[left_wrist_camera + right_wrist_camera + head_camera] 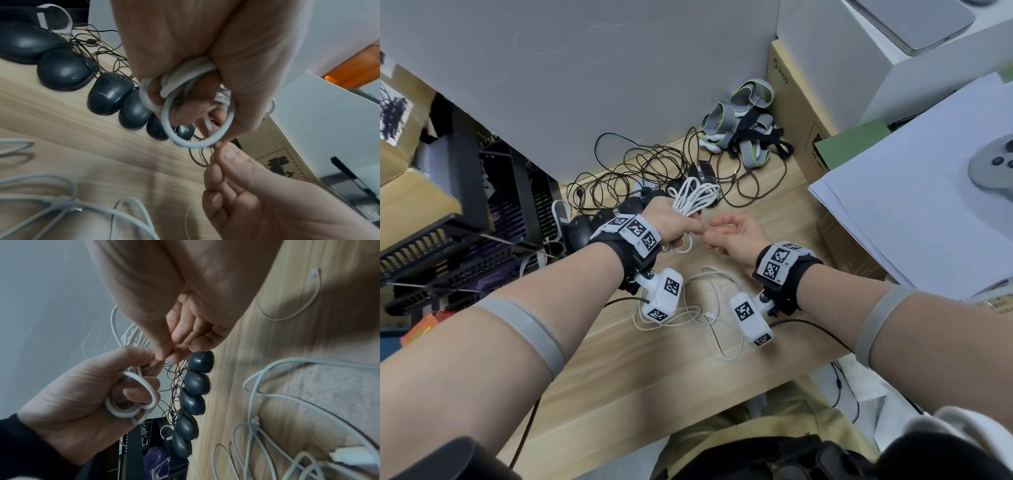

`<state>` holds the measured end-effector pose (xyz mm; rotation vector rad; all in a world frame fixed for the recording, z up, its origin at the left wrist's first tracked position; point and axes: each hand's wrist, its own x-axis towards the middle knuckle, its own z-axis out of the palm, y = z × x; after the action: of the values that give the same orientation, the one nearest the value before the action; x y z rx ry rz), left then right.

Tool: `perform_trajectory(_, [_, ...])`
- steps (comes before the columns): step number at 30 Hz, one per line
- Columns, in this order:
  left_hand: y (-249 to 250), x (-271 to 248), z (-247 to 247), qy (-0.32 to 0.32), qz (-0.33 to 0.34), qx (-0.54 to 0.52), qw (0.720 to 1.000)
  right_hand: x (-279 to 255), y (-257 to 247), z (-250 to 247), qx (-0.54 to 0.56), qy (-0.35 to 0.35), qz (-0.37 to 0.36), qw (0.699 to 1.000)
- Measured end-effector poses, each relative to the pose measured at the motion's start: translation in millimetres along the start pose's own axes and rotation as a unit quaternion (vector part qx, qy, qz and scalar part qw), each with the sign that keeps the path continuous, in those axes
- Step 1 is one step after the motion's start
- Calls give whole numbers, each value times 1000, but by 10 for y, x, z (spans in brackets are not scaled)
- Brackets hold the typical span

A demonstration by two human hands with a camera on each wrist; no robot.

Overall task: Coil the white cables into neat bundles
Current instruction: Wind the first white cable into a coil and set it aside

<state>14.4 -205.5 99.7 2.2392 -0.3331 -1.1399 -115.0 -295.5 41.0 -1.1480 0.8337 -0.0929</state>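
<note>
White and smooth-jacketed, the coiled cable [693,198] is gathered into a bunch of long loops clenched in the left hand [673,224], held above the wooden desk [774,219]. Its long axis runs away from the person, the far loops fanning out toward the tangle of black cords [640,171] and the near loops curling out under the fist (the left wrist view shows several rings [195,116] wrapped round the fingers). Just right of it, the right hand [736,240] has its fingers curled, thumb and forefinger pinching something small at the bundle's edge; whether that is the cable's tail I cannot tell. Nearer on the desk a second white cable [709,315] lies loose in sprawling loops. To the left sits a row of dark computer mice [195,394].
</note>
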Motion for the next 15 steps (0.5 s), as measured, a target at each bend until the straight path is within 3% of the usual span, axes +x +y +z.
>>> perform_trajectory(4, [-6, 72, -63, 44, -18, 16, 999, 27, 127, -131, -13, 12, 12, 1000])
perform_trajectory(9, [-22, 58, -30, 12, -18, 46, 999, 12, 243, -237, -30, 35, 26, 999])
perform_trajectory(15, [-45, 52, 56, -50, -24, 63, 996, -33, 125, -33, -150, -48, -20, 987])
